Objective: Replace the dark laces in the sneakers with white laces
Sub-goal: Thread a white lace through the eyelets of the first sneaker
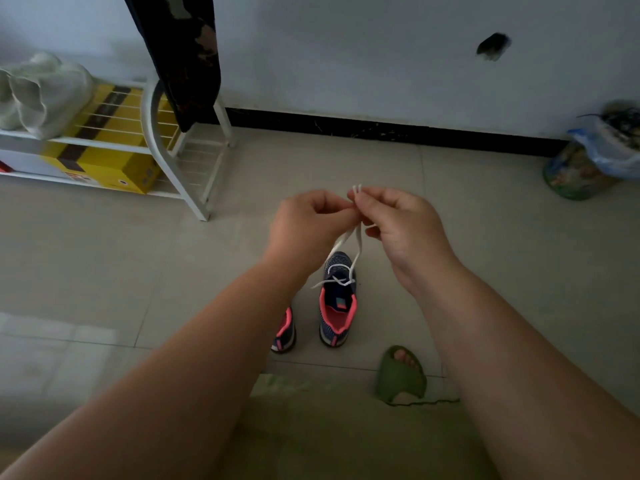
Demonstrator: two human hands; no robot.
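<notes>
A navy sneaker (337, 306) with a pink lining stands on the floor tiles, toe pointing away from me. A white lace (346, 242) runs through its lower eyelets and rises in two strands to my hands. My left hand (304, 225) and my right hand (401, 225) are raised above the shoe, fingertips together, both pinching the lace's two ends, whose tips stick up between them. The second sneaker (284, 332) stands to the left of the first, mostly hidden behind my left forearm. A dark lace (426, 402) lies on the floor near my foot.
A white metal shoe rack (180, 157) with yellow boxes (104, 157) stands at the left by the wall. A dark cloth (183, 53) hangs over it. A bin with a plastic bag (595, 157) sits far right. My foot in a green slipper (401, 374) rests below the sneakers.
</notes>
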